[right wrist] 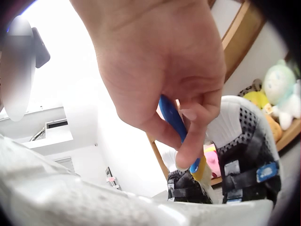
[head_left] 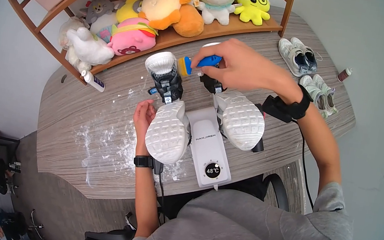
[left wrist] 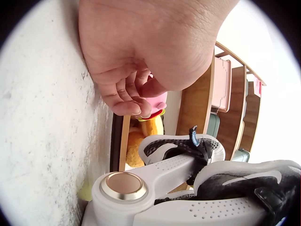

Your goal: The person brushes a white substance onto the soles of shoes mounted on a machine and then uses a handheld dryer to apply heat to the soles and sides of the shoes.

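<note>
My right hand (head_left: 243,67) pinches the blue handle (head_left: 208,62) of a brush with yellow bristles (head_left: 184,66). It hovers among the far pair of black-and-white shoes, between the left one (head_left: 164,73) and the right one, which it partly hides. Nearer me, two shoes with white soles (head_left: 168,134) are mounted on a white shoe dryer (head_left: 206,142) whose display reads 48°C. In the right wrist view the brush (right wrist: 173,117) slants down in front of a strapped shoe (right wrist: 244,146). My left hand (head_left: 143,116) lies beside the near left shoe, fingers loosely bent around nothing.
White residue (head_left: 118,141) streaks the left of the table. A white bottle (head_left: 93,81) stands by the wooden shelf (head_left: 215,33) full of plush toys. Two more pairs of shoes (head_left: 300,56) and a small dark bottle (head_left: 344,74) are at the right.
</note>
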The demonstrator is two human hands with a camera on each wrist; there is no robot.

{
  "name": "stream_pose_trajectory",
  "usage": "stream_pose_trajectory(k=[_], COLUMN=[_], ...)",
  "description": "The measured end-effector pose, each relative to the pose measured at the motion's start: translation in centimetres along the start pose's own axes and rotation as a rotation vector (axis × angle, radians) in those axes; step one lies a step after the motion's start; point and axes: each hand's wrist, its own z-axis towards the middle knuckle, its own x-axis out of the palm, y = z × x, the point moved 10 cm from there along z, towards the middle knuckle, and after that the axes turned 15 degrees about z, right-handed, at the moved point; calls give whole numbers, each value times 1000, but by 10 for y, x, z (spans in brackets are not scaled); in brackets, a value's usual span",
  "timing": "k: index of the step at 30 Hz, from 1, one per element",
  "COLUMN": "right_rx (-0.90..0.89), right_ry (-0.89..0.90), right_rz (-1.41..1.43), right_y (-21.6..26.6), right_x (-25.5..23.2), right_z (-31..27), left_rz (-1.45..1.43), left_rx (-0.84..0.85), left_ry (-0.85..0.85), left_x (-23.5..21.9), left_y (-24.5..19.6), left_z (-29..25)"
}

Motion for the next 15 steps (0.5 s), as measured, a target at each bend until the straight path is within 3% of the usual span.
stream_pose_trajectory(k=[2,4,8,10,11,13,14,15], right_rx=[-82,117,45,-118,-113,-23,-20,61], right_ry=[-57,-78,-218,-483,-478,-743,-739,-863], right_rz=[-29,127,362,388,392,357,357,349], right_y=[21,19,26,36,33,18,13,-7], right_x=[-10,-16,-31,-60,-59,-78,-73,-71], right_z=[-6,-15,-41,-72,-87,-133,-146,-167], left_rz=[1,13,-59,-40,-39,132,130,71], left_rx=[5,4,-38,-51,-57,60,56,20], left_ry=[6,6,-53,-53,-57,-4,-6,-2], left_x=[0,1,2,1,0,3,2,1], left_y=[-1,-2,1,-1,-1,-14,-12,-6], left_z=[0,-1,-3,-5,-6,-6,-5,-3])
